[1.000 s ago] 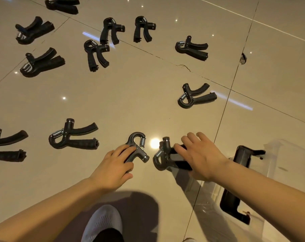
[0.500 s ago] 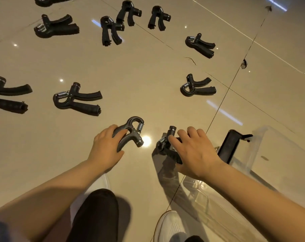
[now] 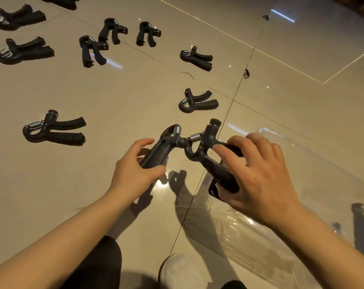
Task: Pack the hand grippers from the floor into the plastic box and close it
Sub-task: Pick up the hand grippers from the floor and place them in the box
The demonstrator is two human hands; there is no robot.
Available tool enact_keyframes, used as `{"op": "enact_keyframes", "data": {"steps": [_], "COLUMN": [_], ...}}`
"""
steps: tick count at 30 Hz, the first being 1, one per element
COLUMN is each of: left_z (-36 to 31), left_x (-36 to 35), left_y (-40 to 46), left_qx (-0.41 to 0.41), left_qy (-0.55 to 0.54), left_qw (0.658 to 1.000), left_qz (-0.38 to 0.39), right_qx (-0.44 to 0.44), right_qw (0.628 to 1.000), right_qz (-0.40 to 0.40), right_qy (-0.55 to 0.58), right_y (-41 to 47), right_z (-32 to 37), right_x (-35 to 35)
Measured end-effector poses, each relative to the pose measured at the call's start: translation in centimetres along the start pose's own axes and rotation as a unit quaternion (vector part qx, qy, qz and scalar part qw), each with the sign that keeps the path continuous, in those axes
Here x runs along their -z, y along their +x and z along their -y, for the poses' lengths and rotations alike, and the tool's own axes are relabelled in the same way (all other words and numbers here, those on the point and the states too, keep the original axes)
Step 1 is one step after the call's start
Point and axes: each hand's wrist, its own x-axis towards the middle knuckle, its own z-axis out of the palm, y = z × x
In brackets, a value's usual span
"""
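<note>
Now the floor [image 3: 118, 97] is the biggest thing, shiny and tan, and many black hand grippers lie spread out on it, well apart from each other. They sit flat like that so each one is easy to pick up. One lies near the left side [image 3: 51, 130], one is just past the hands [image 3: 197, 101], and more sit farther back [image 3: 195, 58], where the far ones look blurry.

Next is the plastic box [image 3: 302, 184]. It is clear, so it is hard to see, and it sits on the floor at the right, close to the person's leg. It looks open, likely so things can drop right in. I cannot tell if any grippers are inside yet.

The right hand [image 3: 258, 176] is curled round the two handles of one gripper [image 3: 210, 159], with the fingers bent over the top. It holds the gripper up off the floor, just over the near edge of the box.

The left hand [image 3: 135, 170] is also curled, with the thumb and fingers wrapped round the handles of another gripper [image 3: 162, 147]. That one is lifted too, and its spring end nearly touches the other gripper.

I think both are going into the box next. Most of the job is not yet done.
</note>
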Motion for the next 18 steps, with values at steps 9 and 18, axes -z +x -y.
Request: {"op": "enact_keyframes", "data": {"steps": [9, 18], "left_z": [-8.8, -9.2], "left_x": [-6.4, -14.2], "left_y": [-2.6, -4.2], "left_qx": [-0.188, -0.278], "left_qy": [0.014, 0.101], "left_qw": [0.982, 0.953], "left_qz": [-0.016, 0.065], "right_qx": [-0.220, -0.383], "right_qw": [0.956, 0.918], "right_qz": [-0.146, 0.007], "right_qy": [0.126, 0.098], "right_y": [-8.5, -16.2], "right_z": [-6.2, -12.1], "right_x": [2.0, -0.4]}}
